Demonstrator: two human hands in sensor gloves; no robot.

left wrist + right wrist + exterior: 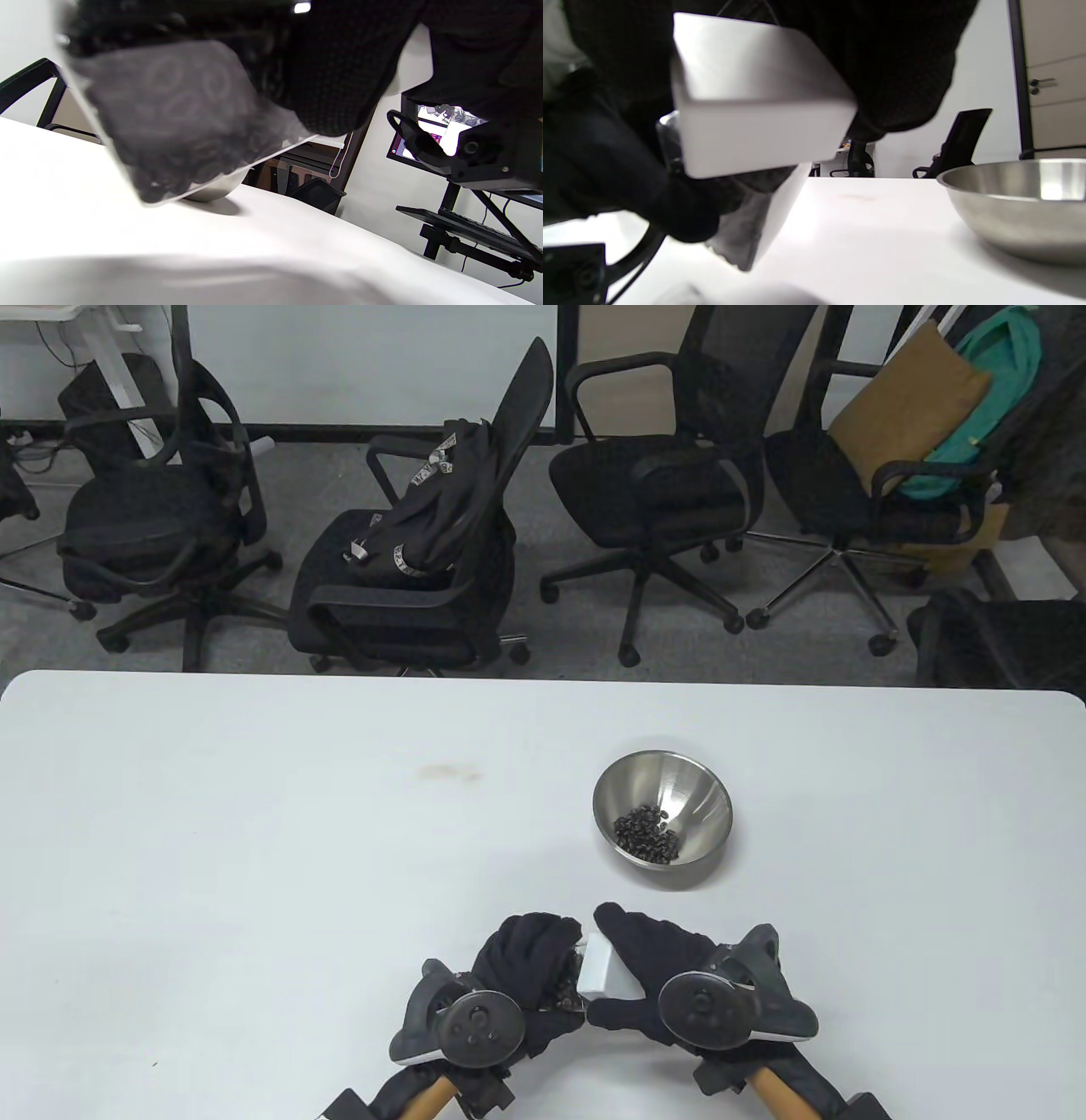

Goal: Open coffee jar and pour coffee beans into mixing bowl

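A steel mixing bowl (663,814) stands on the white table with a small heap of coffee beans (647,833) in it. My left hand (528,960) grips a clear square coffee jar (178,123) with dark beans inside, tilted above the table near the front edge. My right hand (638,976) holds the jar's white square lid (601,965) right at the jar's mouth. In the right wrist view the lid (755,110) fills the upper left, and the bowl (1018,207) stands at the right. Whether the lid is seated on the jar is hidden by the gloves.
The white table (254,848) stretches far to the left and back. Several black office chairs (424,560) stand beyond its far edge. A faint stain (445,770) marks the table's middle.
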